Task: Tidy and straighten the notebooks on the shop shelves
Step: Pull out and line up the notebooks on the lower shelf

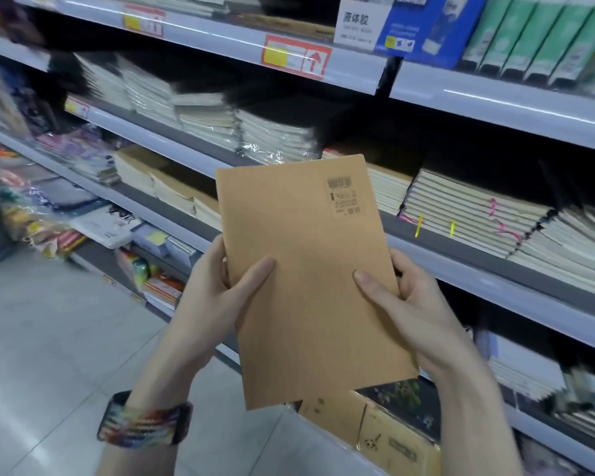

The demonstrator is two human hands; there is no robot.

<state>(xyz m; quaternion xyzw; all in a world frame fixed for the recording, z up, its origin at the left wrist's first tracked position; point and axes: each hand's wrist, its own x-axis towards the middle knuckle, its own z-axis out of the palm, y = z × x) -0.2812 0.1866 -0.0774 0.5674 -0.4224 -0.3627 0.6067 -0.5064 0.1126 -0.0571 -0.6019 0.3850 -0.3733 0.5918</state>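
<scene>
Before grey shop shelves (pixel 495 101), holding flat brown kraft-paper notebook (pixel 306 297): left hand (pixel 213 297) clamped at nine o'clock, right hand (pixel 416 304) at three.

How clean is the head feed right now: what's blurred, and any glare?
Head view: the brown notebook and the left hand and right hand gripping it are fairly sharp, though its barcode label is too soft to read. Head view: the upper-left stacks smear with motion blur; light streaks glare on the shelf edge and floor.
</scene>
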